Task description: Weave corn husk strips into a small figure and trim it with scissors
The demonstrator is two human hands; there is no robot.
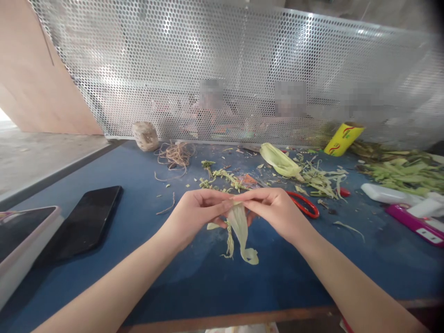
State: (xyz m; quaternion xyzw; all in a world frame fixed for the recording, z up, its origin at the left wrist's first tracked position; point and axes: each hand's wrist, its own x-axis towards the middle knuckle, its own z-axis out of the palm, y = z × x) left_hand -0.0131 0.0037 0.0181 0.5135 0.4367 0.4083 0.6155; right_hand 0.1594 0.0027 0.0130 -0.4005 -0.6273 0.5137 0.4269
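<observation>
Over the middle of the blue table, my left hand (194,210) and my right hand (277,206) meet, fingertips almost touching. Both are closed in a pinch on the upper end of a pale corn husk strip (238,224), whose wide tail hangs down and curls at the tip. A thinner, twisted-looking husk strand (229,240) dangles beside it, under my left fingers. Just beyond my hands lies a knobbly, braided-looking green strand (229,178). Red-handled scissors (310,210) lie beside my right hand, partly hidden by it.
Farther back are a whole husk (279,159), shredded husk (322,178), tangled twine (176,155), a pale jar-like object (145,136) and a yellow roll (343,138). Phones (86,217) lie left; a purple power strip (412,219) lies right. A perforated metal screen (225,51) stands behind.
</observation>
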